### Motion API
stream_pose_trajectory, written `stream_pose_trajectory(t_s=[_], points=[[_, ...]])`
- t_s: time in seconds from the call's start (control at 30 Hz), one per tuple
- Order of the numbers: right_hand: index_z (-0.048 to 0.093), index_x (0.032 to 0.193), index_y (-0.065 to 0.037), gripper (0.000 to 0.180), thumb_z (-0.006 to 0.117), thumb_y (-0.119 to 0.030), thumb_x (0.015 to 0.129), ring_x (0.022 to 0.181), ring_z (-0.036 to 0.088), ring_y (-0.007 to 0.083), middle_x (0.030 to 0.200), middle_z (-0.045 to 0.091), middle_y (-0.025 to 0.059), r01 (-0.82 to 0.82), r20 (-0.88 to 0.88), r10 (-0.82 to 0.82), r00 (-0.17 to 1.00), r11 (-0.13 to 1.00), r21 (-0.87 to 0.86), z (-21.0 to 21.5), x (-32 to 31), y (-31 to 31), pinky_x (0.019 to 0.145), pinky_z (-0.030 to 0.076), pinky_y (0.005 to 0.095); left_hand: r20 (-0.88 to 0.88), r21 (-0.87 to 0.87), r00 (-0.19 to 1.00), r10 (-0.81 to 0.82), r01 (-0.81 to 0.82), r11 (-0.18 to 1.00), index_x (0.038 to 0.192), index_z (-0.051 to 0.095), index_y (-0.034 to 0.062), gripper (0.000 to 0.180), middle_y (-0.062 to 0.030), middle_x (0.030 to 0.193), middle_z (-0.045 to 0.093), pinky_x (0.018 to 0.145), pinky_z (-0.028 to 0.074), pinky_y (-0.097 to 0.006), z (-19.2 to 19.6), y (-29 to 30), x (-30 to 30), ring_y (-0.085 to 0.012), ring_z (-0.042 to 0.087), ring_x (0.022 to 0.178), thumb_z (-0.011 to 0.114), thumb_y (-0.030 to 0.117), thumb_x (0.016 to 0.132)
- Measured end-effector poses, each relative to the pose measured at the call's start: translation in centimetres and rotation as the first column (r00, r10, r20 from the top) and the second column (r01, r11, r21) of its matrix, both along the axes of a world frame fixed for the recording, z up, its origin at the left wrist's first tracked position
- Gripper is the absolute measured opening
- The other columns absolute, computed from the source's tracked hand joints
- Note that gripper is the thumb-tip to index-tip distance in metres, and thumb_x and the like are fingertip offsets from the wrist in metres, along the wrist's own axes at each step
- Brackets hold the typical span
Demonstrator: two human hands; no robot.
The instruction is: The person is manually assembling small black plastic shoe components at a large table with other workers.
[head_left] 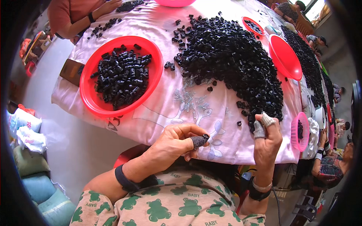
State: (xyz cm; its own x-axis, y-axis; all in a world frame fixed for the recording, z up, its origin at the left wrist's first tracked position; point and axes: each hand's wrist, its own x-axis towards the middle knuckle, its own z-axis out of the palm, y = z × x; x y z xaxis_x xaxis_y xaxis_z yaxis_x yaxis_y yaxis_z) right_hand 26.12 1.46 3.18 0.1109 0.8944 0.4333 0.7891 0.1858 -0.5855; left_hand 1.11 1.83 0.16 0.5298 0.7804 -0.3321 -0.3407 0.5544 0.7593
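Note:
Near the table's front edge, my left hand (174, 141) pinches a small black plastic part (205, 138) between thumb and fingers. A dark grey cloth sleeve covers that thumb. My right hand (267, 137) is at the near end of a large heap of black plastic parts (226, 49), its fingertips wrapped in pale grey cloth. Those fingers are bent together, and whatever is between them cannot be made out. Small silvery springs (185, 98) lie scattered on the cloth beyond my left hand. A red basin (158, 75) at left holds many black cylindrical parts (124, 75).
A phone-like brown object (71, 71) lies beside the basin. Right of the heap are a red bowl (285, 58), a pink basket (300, 128) and a small red tray (253, 19). A person (71, 17) works at far left; others sit along the right.

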Motion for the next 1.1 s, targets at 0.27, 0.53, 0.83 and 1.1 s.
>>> stream_pose_trajectory(t_s=[0.27, 0.53, 0.83, 1.1], points=[[0.068, 0.105, -0.003, 0.023, 0.063, 0.000, 0.083, 0.077, 0.062, 0.0319, 0.089, 0.058, 0.0142, -0.019, 0.259, 0.048, 0.965, 0.993, -0.114, -1.9, 0.1, 0.4, 0.067, 0.050, 0.0393, -0.079, 0.016, 0.997, 0.008, -0.006, 1.000, 0.106, 0.063, -0.0011, 0.019, -0.0056, 0.089, 0.067, 0.053, 0.045, -0.019, -0.9, 0.1, -0.1, -0.0059, 0.057, 0.064, 0.064, 0.012, 0.092], [0.063, 0.094, -0.001, 0.021, 0.059, 0.003, 0.074, 0.076, 0.062, 0.0336, 0.093, 0.055, 0.0151, -0.037, 0.432, 0.088, 0.898, 0.992, -0.124, -3.0, -0.8, 0.4, 0.064, 0.052, 0.0405, -0.102, 0.008, 0.995, -0.011, 0.011, 1.000, 0.107, 0.064, -0.0002, 0.021, -0.0006, 0.083, 0.062, 0.052, 0.044, -0.018, -0.4, 0.1, 0.0, -0.0039, 0.056, 0.063, 0.063, 0.014, 0.092], [0.066, 0.099, -0.001, 0.026, 0.068, 0.003, 0.074, 0.063, 0.058, 0.0229, 0.080, 0.056, 0.0121, -0.093, 0.188, 0.118, 0.975, 0.986, -0.138, -3.2, -0.9, 0.4, 0.059, 0.049, 0.0342, -0.088, 0.029, 0.996, -0.033, 0.035, 0.999, 0.108, 0.064, -0.0009, 0.021, -0.0042, 0.090, 0.067, 0.054, 0.044, -0.018, -0.3, 0.0, -0.2, -0.0049, 0.056, 0.065, 0.063, 0.013, 0.093], [0.064, 0.111, 0.002, 0.023, 0.064, 0.004, 0.088, 0.090, 0.065, 0.0117, 0.102, 0.068, 0.0077, -0.480, -0.786, 0.111, 0.608, 0.840, -0.254, -1.8, -4.2, -1.8, 0.075, 0.055, 0.0237, -0.102, -0.001, 0.991, -0.081, 0.081, 0.997, 0.111, 0.064, -0.0012, 0.023, -0.0052, 0.090, 0.069, 0.054, 0.046, -0.019, 0.0, 0.1, -0.2, -0.0058, 0.058, 0.065, 0.063, 0.010, 0.091]])
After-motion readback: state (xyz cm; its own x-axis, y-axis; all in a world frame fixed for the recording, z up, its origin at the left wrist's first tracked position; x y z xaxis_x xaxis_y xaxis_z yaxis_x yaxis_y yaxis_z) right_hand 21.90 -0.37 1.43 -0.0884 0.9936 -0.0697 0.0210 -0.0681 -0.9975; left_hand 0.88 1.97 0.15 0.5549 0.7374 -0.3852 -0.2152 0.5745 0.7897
